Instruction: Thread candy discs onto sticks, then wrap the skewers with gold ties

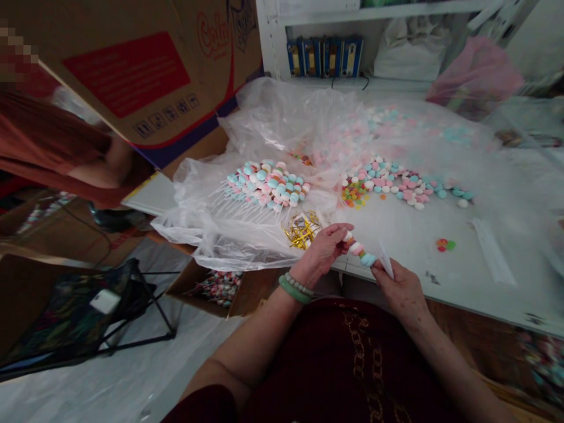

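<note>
A candy skewer [356, 247] of pink, white and blue pieces stretches between my two hands over the table's front edge. At its upper left end, my left hand [325, 251] pinches it with closed fingers. My right hand [402, 289] is closed round its lower end, beside the blue piece. A narrow translucent white strip [386, 260], perhaps a plastic sleeve, sticks up from the right fingers. Just beyond my left hand lie gold twist ties [303, 230]. Farther left is a pile of finished candy skewers [268, 185] with white sticks pointing toward me.
Loose pastel candies [405, 185] and small fruit-coloured gummies [353, 192] lie on the white table [423, 235]. A few gummies [445, 244] and clear sleeves [493, 252] are at right. A large cardboard box [176, 64] stands back left, near another person's arm [99, 167]. Below is an open carton [198, 288].
</note>
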`<action>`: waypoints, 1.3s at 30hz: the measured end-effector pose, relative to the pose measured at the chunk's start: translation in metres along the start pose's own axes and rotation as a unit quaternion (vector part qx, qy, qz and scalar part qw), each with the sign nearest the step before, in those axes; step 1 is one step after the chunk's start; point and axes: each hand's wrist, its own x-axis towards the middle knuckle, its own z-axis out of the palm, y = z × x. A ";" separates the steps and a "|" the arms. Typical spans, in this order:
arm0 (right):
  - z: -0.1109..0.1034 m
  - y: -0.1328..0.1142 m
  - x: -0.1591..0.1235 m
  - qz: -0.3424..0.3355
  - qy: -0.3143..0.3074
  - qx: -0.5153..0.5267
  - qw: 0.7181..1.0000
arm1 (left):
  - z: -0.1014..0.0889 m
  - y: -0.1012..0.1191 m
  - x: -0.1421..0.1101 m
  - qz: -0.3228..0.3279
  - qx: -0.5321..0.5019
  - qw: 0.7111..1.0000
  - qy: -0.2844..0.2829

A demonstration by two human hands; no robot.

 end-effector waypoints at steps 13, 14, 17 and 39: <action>0.012 -0.002 0.013 -0.002 -0.022 -0.009 1.000 | -0.010 -0.003 0.005 0.029 -0.054 0.994 0.087; 0.013 -0.001 0.015 0.003 -0.024 -0.006 1.000 | -0.010 -0.003 0.006 0.032 -0.055 0.994 0.088; 0.014 0.001 0.018 0.012 -0.031 0.002 0.999 | -0.011 -0.006 0.011 0.033 -0.062 0.992 0.101; 0.010 0.022 0.031 0.041 -0.037 0.019 0.998 | 0.002 -0.014 0.029 0.013 0.019 0.993 0.114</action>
